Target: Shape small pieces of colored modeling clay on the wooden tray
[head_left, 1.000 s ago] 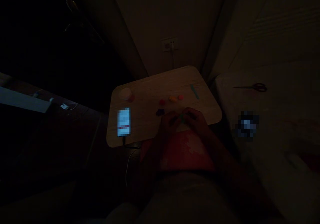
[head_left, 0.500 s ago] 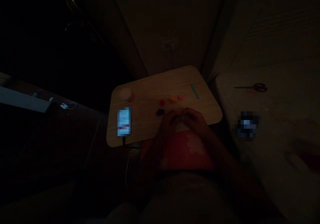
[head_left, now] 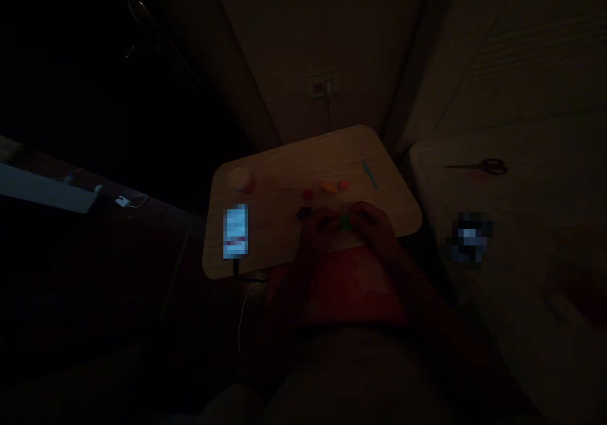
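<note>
The room is very dark. At the near edge of a small wooden table (head_left: 279, 166), a small green lump that looks like modelling clay (head_left: 346, 222) sits between my hands. My right hand (head_left: 372, 222) pinches its right side with bent fingers. The curled fingers of my left hand (head_left: 318, 227) meet its left side; their tips are hard to make out. Just beyond my left hand lies a dark lump (head_left: 304, 212). Farther back are a red lump (head_left: 308, 194), an orange lump (head_left: 327, 188) and a pink lump (head_left: 343, 185).
A thin blue-green strip (head_left: 370, 175) lies at the table's right. On the left are a round lidded tub (head_left: 241, 178) and a lit phone (head_left: 236, 231) with a cable. Scissors (head_left: 493, 167) and a blurred dark object (head_left: 469, 238) rest on the pale surface to the right.
My hands have drawn slightly apart, the left one shifting left. More of the green lump shows between them. The other things stay where they were.
</note>
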Demonstrator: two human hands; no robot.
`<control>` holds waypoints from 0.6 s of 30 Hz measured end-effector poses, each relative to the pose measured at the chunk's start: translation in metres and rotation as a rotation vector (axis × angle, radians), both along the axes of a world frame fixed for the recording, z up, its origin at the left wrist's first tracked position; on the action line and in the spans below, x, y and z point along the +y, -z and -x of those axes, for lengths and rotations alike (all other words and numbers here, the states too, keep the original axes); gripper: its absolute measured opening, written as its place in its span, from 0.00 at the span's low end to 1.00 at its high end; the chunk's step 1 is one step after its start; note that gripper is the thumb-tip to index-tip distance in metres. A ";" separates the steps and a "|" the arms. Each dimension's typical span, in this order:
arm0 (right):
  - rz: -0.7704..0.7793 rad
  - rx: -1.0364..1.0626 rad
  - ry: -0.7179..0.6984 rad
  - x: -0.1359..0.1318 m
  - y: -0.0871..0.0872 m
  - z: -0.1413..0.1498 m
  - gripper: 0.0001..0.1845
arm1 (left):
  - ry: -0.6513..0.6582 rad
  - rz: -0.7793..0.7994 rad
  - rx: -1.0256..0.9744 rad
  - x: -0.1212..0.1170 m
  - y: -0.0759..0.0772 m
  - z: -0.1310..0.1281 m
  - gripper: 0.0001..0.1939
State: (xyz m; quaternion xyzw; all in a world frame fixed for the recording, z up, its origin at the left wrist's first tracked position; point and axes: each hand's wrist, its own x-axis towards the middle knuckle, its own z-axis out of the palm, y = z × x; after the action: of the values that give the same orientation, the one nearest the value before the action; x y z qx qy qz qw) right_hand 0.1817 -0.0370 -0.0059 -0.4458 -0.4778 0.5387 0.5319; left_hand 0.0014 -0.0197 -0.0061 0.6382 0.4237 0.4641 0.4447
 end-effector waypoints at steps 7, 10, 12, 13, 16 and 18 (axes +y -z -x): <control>0.020 0.033 0.009 0.001 0.001 0.002 0.20 | 0.036 0.009 0.011 0.000 0.001 0.000 0.17; 0.018 0.039 0.007 0.001 0.001 0.002 0.18 | 0.029 -0.007 0.048 0.001 0.001 0.000 0.16; -0.019 -0.007 -0.004 0.000 0.000 0.001 0.16 | 0.024 -0.041 0.062 0.001 0.000 0.000 0.16; -0.046 -0.039 -0.013 0.001 0.000 0.001 0.15 | 0.022 -0.057 0.065 0.001 0.000 0.000 0.15; -0.123 -0.124 -0.028 0.002 0.001 0.001 0.12 | 0.023 -0.083 0.074 0.000 -0.002 0.000 0.13; -0.138 -0.147 -0.037 0.003 0.001 0.001 0.10 | 0.023 -0.103 0.081 -0.001 -0.002 0.000 0.11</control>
State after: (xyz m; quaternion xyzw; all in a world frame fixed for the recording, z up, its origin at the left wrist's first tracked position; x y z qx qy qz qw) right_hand 0.1803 -0.0340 -0.0070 -0.4375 -0.5596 0.4800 0.5147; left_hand 0.0015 -0.0208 -0.0045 0.6833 0.4096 0.4538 0.3992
